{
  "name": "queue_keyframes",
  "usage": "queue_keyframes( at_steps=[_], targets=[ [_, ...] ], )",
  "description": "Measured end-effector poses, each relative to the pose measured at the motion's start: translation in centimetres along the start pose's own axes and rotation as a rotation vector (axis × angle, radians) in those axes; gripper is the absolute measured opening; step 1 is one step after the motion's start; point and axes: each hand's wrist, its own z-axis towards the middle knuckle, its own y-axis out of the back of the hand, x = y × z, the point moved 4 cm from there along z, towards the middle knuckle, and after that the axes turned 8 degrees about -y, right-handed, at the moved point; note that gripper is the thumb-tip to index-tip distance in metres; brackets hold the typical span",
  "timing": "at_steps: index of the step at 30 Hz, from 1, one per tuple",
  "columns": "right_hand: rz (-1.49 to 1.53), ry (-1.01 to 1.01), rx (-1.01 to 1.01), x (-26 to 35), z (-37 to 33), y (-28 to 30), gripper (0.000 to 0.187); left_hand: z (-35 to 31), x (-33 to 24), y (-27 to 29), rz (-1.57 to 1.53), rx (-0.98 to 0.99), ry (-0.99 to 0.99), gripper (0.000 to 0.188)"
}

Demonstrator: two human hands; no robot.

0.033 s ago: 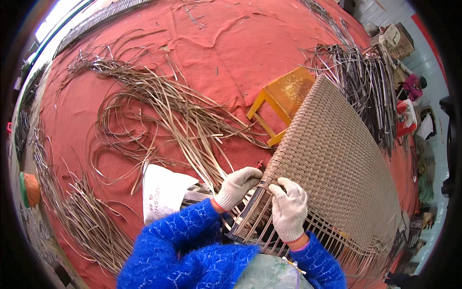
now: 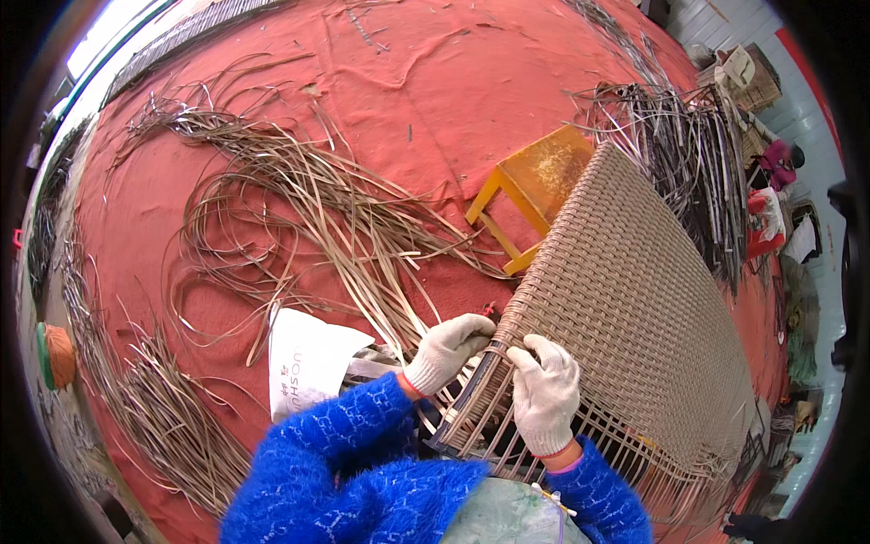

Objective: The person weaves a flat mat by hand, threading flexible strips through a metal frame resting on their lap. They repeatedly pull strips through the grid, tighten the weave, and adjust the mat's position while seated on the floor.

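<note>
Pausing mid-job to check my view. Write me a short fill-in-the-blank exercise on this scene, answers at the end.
1. At the woven panel, the left hand and right hand both wear whitish ____.
2. The fuzzy sleeves are ____ in colour.
3. The white bag lies to the ____ of the left hand.
4. Long loose strips are spread over a ____ floor covering.

Missing words: gloves; blue; left; red.

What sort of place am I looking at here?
Probably a weaving workshop. A woven panel has bare rods showing along its lower part, long loose strips lie across the red floor covering, and a darker bundle of strips is beyond the panel.
</note>
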Motion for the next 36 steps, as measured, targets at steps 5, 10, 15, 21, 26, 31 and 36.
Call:
queue_keyframes(
  at_steps=[5, 10, 15, 21, 26, 31, 36],
  targets=[
    [-0.025, 0.019, 0.027, 0.0, -0.1, -0.2, 0.035, 1.0, -1.1, 0.6, 0.173, 0.147, -0.203, 0.023],
    [-0.027, 0.014, 0.020, -0.1, -0.1, -0.6, 0.035, 1.4, -2.1, 0.8, 0.319, 0.136, -0.342, 0.026],
    [-0.016, -0.007, -0.021, -0.5, -0.1, -1.0, 0.035, 1.1, -2.1, 0.3, 0.488, 0.057, -0.356, 0.026],
    [-0.104, -0.017, -0.076, -0.5, -0.1, -1.6, 0.036, 0.8, 0.9, -0.7, 0.303, -0.066, -0.117, 0.020],
    [-0.029, -0.038, -0.113, -0.9, 0.0, -1.5, 0.035, 0.6, 3.9, -1.0, -0.465, 0.008, 0.293, 0.031],
    [0.121, -0.135, -0.100, -2.0, 0.0, -1.2, 0.032, 0.6, 4.8, -2.8, -0.760, 0.284, 0.341, 0.038],
    [0.116, -0.169, -0.143, -2.6, -0.1, -1.0, 0.033, 0.4, 6.1, -3.7, -1.097, 0.447, 0.579, 0.033]
  ],
)
